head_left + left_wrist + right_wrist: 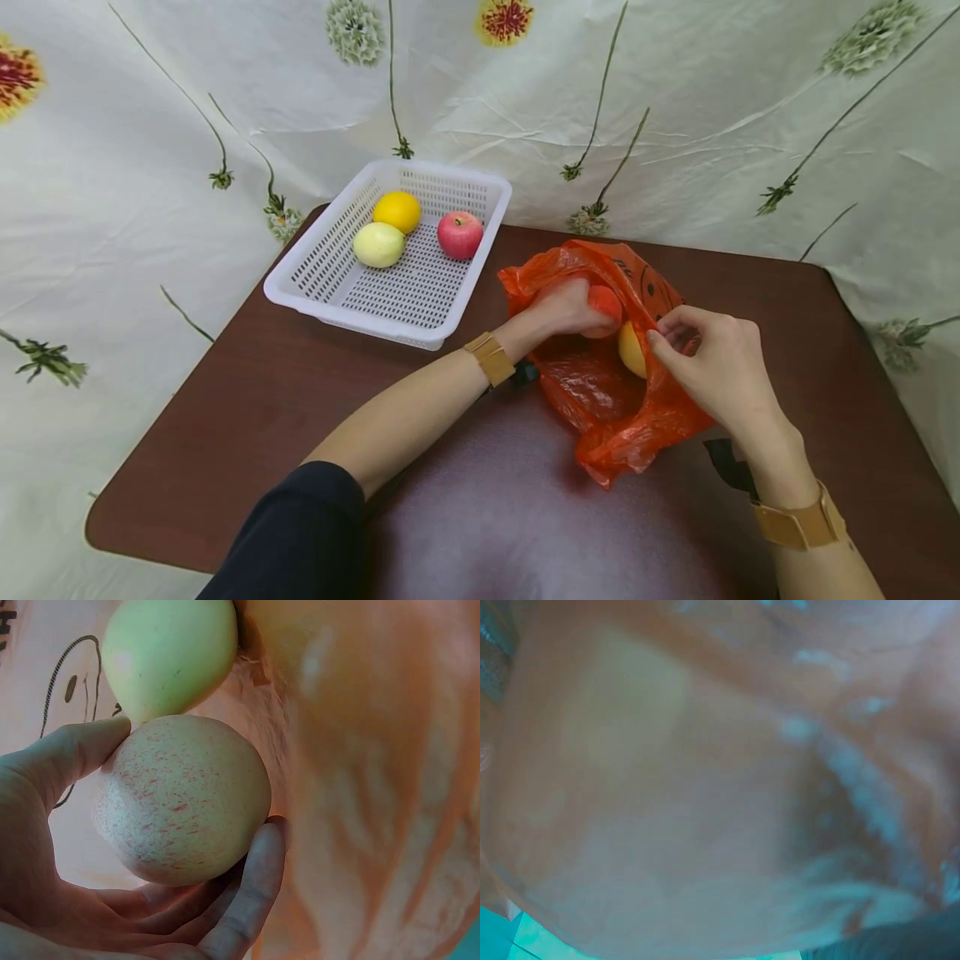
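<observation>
Inside the mouth of an orange-red plastic bag, my left hand grips a round, red-streaked apple. Thumb and fingers curl round its sides in the left wrist view. Right behind it is a smooth yellow fruit, pale green in the left wrist view, lying against the bag wall. My right hand pinches the bag's right rim between thumb and fingers, holding the opening wide. Blurred bag plastic fills most of the right wrist view, so the right fingers are hidden there.
At the back left of the dark brown table stands a white slotted basket. It holds a yellow fruit, a pale yellow-green fruit and a red apple. A flowered cloth hangs behind the table.
</observation>
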A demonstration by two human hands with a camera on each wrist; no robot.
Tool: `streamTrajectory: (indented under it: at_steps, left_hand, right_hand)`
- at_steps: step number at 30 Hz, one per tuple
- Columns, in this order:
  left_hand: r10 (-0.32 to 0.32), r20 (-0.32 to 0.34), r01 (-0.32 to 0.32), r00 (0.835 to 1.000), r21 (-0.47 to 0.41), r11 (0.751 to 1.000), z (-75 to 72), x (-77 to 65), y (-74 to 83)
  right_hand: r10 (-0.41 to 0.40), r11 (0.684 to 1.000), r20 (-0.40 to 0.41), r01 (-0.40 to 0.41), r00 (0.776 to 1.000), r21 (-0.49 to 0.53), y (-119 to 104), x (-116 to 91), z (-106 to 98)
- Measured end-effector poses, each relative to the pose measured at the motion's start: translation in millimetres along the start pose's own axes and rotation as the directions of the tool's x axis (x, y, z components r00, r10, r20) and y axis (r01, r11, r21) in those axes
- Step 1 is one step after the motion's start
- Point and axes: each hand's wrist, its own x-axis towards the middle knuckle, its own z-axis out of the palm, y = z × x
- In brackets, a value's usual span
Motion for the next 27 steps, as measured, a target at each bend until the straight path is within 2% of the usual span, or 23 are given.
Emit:
streamTrajectory:
  at_steps: [8, 16, 20, 26, 27]
  left_hand:
    - [-0.068, 0.033, 0.067, 0.997, 0.044, 0.997, 1.5, 9.3, 6.3]
    - [-0.075, 0.078, 0.066, 0.994, 0.119, 0.991, 1.8, 20.1, 11.2]
    - [-0.044, 0.126, 0.02, 0.991, 0.192, 0.981, 2.4, 25.0, 12.7]
    - [0.015, 0.216, -0.091, 0.976, 0.344, 0.935, 2.8, 32.9, 14.3]
    - [0.006, 0.215, -0.082, 0.977, 0.345, 0.935, 2.9, 33.7, 14.4]
  right_hand:
    - [0.01, 1.0, 0.007, -0.01, 1.0, 0.01, 0.6, 0.1, -0.9]
    - [0.007, 1.0, 0.006, -0.007, 1.0, 0.014, 0.6, 0.2, -1.9]
    - [0.009, 1.0, 0.009, -0.009, 1.0, 0.015, 0.9, 0.3, -2.1]
    - [0.008, 1.0, 0.019, -0.008, 1.0, 0.014, 1.5, 0.0, -1.3]
    - [0.009, 1.0, 0.02, -0.009, 1.0, 0.013, 1.6, -0.1, -1.3]
